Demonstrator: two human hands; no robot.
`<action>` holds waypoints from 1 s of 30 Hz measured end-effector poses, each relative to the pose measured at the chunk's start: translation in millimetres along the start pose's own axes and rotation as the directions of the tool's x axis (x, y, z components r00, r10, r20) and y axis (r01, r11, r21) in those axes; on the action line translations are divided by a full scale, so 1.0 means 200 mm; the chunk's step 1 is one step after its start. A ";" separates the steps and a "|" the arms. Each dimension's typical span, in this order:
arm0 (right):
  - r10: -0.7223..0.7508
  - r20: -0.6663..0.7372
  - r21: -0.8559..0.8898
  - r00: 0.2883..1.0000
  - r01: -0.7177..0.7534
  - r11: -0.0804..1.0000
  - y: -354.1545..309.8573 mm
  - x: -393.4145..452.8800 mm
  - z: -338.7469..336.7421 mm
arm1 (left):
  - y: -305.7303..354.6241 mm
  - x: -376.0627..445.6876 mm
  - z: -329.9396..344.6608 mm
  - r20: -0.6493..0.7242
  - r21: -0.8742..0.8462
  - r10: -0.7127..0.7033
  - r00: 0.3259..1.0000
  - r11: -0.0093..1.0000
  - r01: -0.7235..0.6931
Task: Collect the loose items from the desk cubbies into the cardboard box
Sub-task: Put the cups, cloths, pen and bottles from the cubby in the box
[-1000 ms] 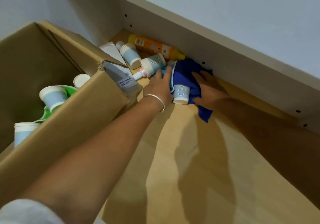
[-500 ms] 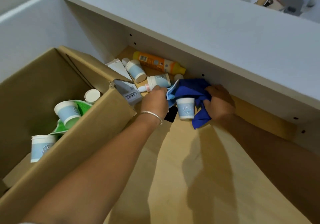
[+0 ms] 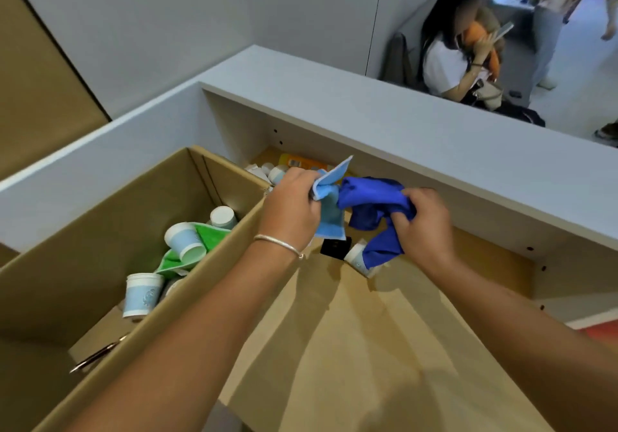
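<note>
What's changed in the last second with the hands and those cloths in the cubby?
Both hands have come up out of the cubby with cloth. The left hand now pinches the light blue cloth; the right hand grips the dark blue cloth, lifted off the desk surface. A paper cup that sat against the cloth now lies tipped beneath it. Cups and the green cloth in the cardboard box stayed put.

Over the wooden desk surface (image 3: 351, 348), the left hand (image 3: 291, 212) grips a light blue cloth (image 3: 329, 209) while the right hand (image 3: 423, 222) bunches a dark blue cloth (image 3: 371, 197). A paper cup (image 3: 357, 259) lies on its side beneath them, beside a small black object (image 3: 336, 247). The cardboard box (image 3: 100, 217) to the left holds paper cups (image 3: 184, 241) and a green cloth (image 3: 207, 236). An orange bottle (image 3: 302, 162) lies deep in the cubby.
</note>
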State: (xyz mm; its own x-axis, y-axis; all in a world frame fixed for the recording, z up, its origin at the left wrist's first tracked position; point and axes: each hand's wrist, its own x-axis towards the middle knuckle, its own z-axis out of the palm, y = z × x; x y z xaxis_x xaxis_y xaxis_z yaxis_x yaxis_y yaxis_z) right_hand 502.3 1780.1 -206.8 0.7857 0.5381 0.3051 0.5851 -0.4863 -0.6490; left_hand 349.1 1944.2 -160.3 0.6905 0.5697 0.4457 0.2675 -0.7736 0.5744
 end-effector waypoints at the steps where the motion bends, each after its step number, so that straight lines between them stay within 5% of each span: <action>1: -0.024 -0.013 0.025 1.000 0.025 0.999 -0.06 -0.01 0.00 | -0.01 -0.02 -0.07 -0.042 -0.028 0.001 0.999 1.000 -0.002; 13: -0.349 -0.025 0.289 0.937 0.341 0.895 -1.03 -0.04 0.30 | -0.37 -0.26 -1.04 -0.428 -0.033 -0.130 0.894 0.991 0.129; 23: -0.437 0.087 0.212 0.895 0.412 0.886 -1.29 -0.11 0.70 | -0.69 -0.54 -1.37 -0.384 -0.012 -0.288 0.878 0.952 0.307; 30: -0.283 -0.006 0.113 0.959 0.282 0.953 -0.99 -0.10 0.56 | -0.53 -0.49 -1.17 -0.143 -0.014 -0.117 0.983 0.993 0.116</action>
State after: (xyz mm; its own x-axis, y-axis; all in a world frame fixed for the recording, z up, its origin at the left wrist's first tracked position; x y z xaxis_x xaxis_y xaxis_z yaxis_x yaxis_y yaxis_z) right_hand 348.9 1943.5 -162.9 0.5891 0.6498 0.4804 0.7564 -0.2341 -0.6108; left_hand 95.9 2035.3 -102.8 0.5515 0.6898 0.4690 0.3363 -0.6984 0.6317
